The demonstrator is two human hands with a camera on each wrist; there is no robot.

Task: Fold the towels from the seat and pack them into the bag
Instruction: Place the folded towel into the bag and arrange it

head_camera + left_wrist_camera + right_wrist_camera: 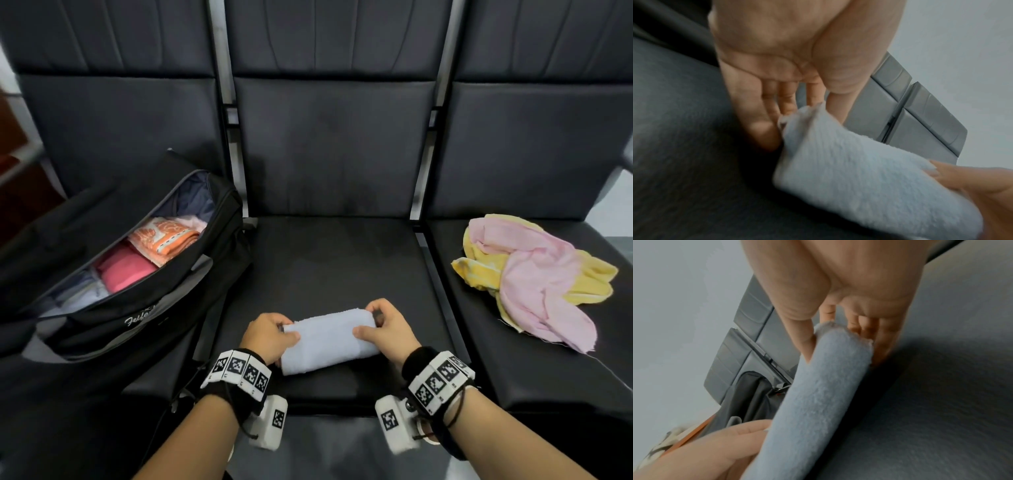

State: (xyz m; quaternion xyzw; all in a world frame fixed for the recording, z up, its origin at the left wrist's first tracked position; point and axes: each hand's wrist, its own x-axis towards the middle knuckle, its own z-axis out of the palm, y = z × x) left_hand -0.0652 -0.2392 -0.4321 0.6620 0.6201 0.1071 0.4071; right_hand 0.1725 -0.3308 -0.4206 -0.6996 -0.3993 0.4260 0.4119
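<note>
A folded pale blue towel lies near the front edge of the middle black seat. My left hand grips its left end, thumb on top and fingers beneath. My right hand pinches its right end the same way. The wrist views show the blue towel held between thumb and fingers of each hand. An open black bag sits on the left seat and holds folded orange, pink and pale towels. A crumpled pink towel lies over a yellow towel on the right seat.
Three black padded seats stand in a row with upright backrests behind. Metal frame bars run between the seats. The bag's opening faces up and to the right, close to the middle seat's left edge.
</note>
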